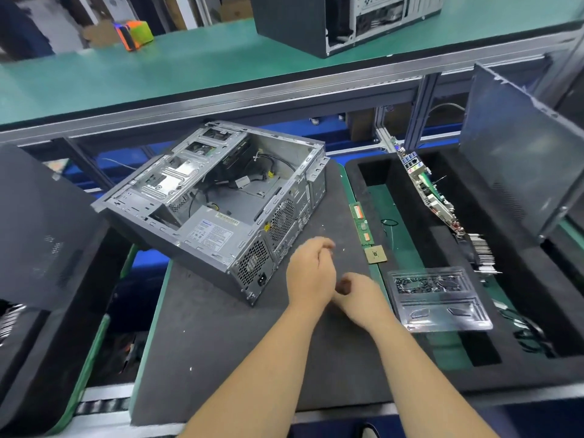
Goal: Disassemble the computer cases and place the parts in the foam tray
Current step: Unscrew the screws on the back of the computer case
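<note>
Blurred left hand (pixel 311 273) partly hiding right hand (pixel 358 294) fingers

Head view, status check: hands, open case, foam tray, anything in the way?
Left hand and right hand loosely curled, nothing visibly held. Open case on mat, power supply inside. Foam tray holds motherboard. Nothing blocking.

Even, bright overhead light with soft shadows; wide-angle bending at frame edges; hands (pixel 311 273) motion-blurred; glare on plastic tray (pixel 439 298).

Opened grey computer case (pixel 218 203) lies left of black foam tray (pixel 420 235).
</note>
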The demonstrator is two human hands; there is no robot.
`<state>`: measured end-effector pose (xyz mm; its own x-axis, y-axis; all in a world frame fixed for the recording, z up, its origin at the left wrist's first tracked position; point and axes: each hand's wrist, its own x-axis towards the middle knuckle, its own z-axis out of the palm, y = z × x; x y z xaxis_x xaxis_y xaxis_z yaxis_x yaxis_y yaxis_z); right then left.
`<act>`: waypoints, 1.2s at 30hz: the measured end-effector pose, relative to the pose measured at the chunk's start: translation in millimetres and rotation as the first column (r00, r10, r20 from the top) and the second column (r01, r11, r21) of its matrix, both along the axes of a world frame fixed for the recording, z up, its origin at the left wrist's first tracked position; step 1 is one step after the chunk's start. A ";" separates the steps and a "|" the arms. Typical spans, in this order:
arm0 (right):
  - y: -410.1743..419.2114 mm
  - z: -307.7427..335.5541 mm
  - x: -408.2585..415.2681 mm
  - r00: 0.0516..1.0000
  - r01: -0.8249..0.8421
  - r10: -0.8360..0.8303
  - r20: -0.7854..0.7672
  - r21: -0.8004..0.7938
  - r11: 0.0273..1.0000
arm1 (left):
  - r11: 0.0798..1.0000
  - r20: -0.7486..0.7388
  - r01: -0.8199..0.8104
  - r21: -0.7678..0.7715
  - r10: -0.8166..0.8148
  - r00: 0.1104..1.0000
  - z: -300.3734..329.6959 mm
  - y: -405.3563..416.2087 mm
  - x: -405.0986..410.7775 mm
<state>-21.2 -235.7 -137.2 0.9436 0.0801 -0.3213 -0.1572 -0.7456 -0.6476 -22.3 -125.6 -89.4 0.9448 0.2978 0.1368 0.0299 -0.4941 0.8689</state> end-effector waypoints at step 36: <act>79.2 71.0 48.3 0.966 0.159 -0.255 0.045 0.674 0.721 | 0.730 -0.057 -0.100 0.676 0.187 0.981 57.6 147.4 61.5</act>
<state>27.1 -156.5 -66.3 0.9899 0.0243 -0.1400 -0.1376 -0.0806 -0.9872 39.2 21.8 -31.8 0.9198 0.3039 0.2482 0.2243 -0.9263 0.3027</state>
